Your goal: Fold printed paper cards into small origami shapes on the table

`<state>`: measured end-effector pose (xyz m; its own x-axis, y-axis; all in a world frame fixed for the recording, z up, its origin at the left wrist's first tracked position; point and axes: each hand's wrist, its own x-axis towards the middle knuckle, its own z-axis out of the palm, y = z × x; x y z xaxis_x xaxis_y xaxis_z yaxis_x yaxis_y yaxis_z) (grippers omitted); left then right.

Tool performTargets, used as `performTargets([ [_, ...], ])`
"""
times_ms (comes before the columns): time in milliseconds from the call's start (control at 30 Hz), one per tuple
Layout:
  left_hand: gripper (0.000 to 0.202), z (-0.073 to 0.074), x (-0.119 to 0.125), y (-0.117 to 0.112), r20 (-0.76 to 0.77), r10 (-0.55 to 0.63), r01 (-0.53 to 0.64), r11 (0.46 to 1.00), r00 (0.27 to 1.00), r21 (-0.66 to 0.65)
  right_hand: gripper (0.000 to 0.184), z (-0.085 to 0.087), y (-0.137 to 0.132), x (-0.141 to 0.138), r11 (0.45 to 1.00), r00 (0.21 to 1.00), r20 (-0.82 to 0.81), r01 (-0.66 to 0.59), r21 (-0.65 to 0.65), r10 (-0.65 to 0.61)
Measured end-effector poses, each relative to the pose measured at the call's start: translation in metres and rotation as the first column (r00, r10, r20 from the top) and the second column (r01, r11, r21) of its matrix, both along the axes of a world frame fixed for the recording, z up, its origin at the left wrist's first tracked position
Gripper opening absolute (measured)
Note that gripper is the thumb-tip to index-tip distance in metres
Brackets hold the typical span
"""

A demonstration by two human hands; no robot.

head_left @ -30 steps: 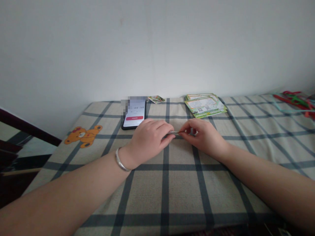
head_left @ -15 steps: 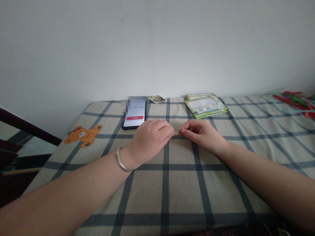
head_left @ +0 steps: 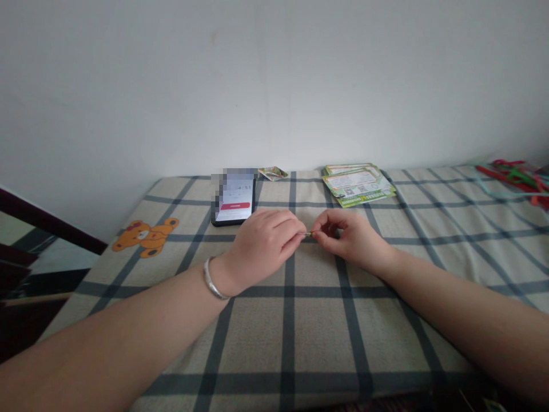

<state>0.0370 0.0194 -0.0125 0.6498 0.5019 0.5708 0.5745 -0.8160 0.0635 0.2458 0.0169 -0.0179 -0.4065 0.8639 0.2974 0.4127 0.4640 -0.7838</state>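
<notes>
My left hand [head_left: 270, 234], a silver bangle at its wrist, is closed with the fingers bent down over a small thin strip [head_left: 306, 233]. Pale at its left end and green at its right, the strip spans the short gap between my hands, and its kind is too small to make out. My right hand [head_left: 343, 232] pinches the green end between thumb and forefinger. Both hands are just above the checked tablecloth [head_left: 317, 326]. Most of what the left fingers hold is hidden behind them.
Behind my left hand lies a phone [head_left: 234, 206] showing a timer. Near the wall are a small folded printed piece [head_left: 273, 173] and a stack of green-and-white leaflets [head_left: 359, 186]. A bear-shaped cutout [head_left: 148, 236] lies left; coloured strips [head_left: 514, 177] lie far right.
My right hand has shifted slightly left, closer to the left fingertips. The visible bit of the strip between the hands now shows green at its right end.
</notes>
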Motion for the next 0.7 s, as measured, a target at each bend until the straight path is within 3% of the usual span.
performTargets([
  [300,0.008,-0.0010,0.0042,-0.0013,0.047,-0.012,0.014,0.999,0.999,-0.051,0.005,0.0007,-0.0069,-0.0062,0.968,0.984,0.163,0.033,0.251,-0.076],
  [700,0.010,-0.0013,0.0075,-0.0026,0.159,-0.063,0.087,0.985,0.985,-0.148,0.006,0.0007,-0.0066,-0.0049,0.992,0.989,0.146,0.011,0.123,-0.029],
])
